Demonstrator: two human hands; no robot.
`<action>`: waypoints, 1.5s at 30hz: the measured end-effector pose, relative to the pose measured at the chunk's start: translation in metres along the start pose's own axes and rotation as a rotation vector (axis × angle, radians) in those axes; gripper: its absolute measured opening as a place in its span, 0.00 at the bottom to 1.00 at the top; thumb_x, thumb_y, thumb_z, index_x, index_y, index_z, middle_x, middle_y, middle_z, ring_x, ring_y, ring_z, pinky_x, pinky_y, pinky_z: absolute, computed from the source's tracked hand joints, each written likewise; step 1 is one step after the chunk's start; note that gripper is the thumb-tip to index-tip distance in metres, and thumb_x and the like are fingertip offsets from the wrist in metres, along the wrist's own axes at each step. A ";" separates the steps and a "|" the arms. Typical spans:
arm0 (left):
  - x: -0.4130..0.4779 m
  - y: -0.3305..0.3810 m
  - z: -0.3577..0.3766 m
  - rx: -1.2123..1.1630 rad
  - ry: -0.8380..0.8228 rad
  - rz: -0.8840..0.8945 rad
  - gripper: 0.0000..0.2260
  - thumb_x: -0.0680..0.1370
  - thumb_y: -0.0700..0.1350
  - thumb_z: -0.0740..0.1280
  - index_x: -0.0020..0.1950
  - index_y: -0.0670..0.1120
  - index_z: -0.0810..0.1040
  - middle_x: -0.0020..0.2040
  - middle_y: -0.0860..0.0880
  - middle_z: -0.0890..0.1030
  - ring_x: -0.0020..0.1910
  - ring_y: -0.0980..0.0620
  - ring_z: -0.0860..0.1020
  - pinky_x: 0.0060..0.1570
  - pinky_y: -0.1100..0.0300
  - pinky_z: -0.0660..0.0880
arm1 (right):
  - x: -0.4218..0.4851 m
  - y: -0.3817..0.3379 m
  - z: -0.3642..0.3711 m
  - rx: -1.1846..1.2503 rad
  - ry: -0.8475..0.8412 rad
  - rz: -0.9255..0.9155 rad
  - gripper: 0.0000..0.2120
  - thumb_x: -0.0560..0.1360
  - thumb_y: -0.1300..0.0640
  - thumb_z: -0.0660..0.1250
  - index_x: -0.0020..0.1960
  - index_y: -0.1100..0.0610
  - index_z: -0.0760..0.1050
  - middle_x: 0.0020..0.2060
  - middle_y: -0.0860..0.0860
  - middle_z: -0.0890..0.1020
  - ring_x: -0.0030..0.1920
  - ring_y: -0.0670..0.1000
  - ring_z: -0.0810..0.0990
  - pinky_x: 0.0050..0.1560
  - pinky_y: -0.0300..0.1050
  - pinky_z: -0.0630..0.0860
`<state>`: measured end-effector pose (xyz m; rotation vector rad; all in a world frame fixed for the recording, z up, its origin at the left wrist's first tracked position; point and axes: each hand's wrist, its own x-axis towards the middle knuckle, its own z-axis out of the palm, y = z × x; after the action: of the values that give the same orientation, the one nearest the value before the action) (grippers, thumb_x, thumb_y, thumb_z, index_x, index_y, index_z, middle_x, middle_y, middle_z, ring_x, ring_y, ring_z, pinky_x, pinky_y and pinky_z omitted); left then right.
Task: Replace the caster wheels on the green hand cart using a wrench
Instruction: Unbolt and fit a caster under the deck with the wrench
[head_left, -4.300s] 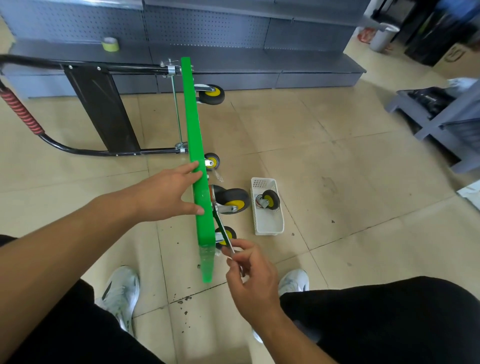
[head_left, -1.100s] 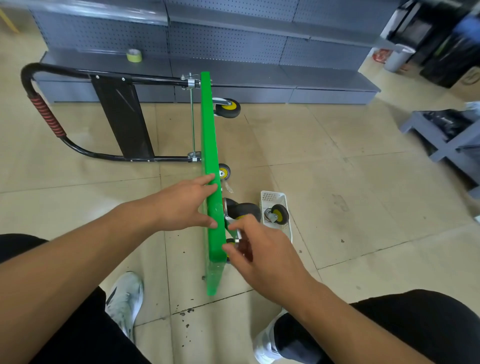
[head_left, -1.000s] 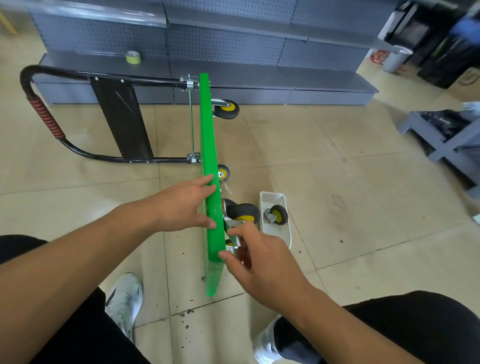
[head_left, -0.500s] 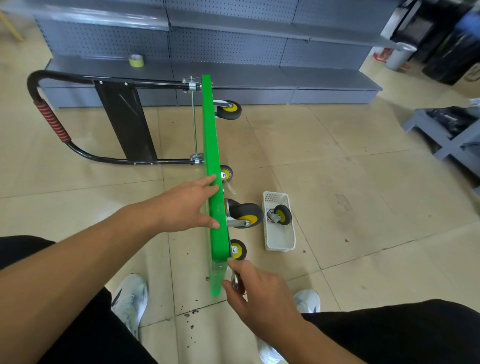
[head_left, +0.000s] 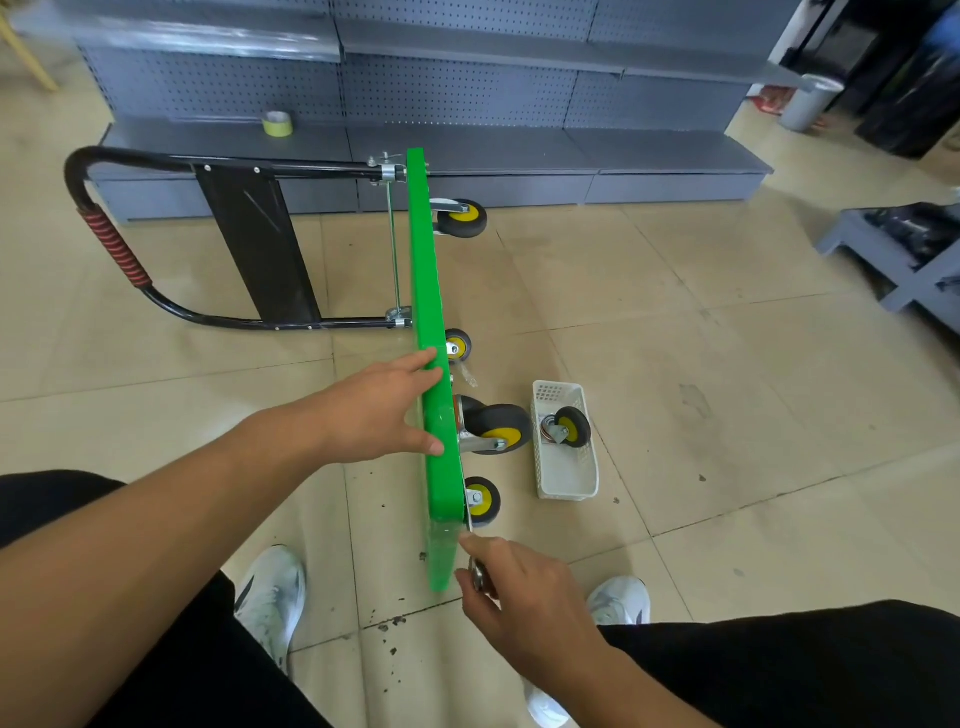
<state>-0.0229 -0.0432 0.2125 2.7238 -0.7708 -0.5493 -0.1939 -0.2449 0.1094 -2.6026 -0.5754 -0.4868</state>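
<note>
The left hand (head_left: 384, 410) holds the top edge of the green cart (head_left: 434, 291), which stands on its side on the floor (head_left: 727, 415). The thumb sits on the near face, and the fingers reach over the edge and out of sight. The right hand (head_left: 524, 590) is curled round the shiny wrench (head_left: 477, 574), low down by the cart's near corner. The thin bar of the wrench goes up toward the small wheel (head_left: 484, 501) at that corner. The tip is hidden behind the cart, so I cannot tell if it is on the nut.

I think the job right now is turning the nut of that small wheel. To do it well, the left hand should press firmly so the cart does not tip or slide. The wrench head should sit all the way on the nut before any pull, or it may slip off. Short, slow swings look best, since the floor is close under the hand.

Just past the small wheel is a big wheel (head_left: 493, 428). Beside it on the floor lies a white basket (head_left: 566, 491) with a spare wheel (head_left: 570, 428) inside. The black handle (head_left: 311, 165) sticks out to the left.
</note>
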 end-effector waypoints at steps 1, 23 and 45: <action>0.000 0.000 0.000 -0.001 0.001 0.000 0.44 0.74 0.62 0.71 0.82 0.48 0.55 0.83 0.52 0.47 0.80 0.49 0.53 0.77 0.55 0.55 | 0.001 0.001 -0.002 0.030 0.023 0.014 0.13 0.77 0.52 0.67 0.60 0.50 0.73 0.37 0.43 0.78 0.34 0.44 0.75 0.29 0.42 0.73; 0.001 -0.003 0.003 -0.033 -0.010 -0.009 0.44 0.73 0.63 0.71 0.82 0.50 0.53 0.82 0.55 0.45 0.80 0.49 0.54 0.77 0.53 0.58 | 0.047 -0.016 -0.048 0.046 0.063 0.146 0.06 0.76 0.49 0.64 0.52 0.48 0.72 0.29 0.42 0.75 0.30 0.45 0.72 0.27 0.35 0.63; 0.001 0.000 -0.001 0.008 0.009 0.001 0.44 0.73 0.63 0.71 0.82 0.48 0.55 0.83 0.52 0.48 0.79 0.48 0.56 0.77 0.53 0.58 | 0.160 -0.002 -0.102 0.146 0.002 0.370 0.10 0.83 0.50 0.61 0.50 0.52 0.79 0.31 0.46 0.78 0.33 0.49 0.75 0.39 0.46 0.68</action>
<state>-0.0219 -0.0435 0.2130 2.7314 -0.7738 -0.5345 -0.0827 -0.2414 0.2629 -2.4876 -0.1143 -0.3132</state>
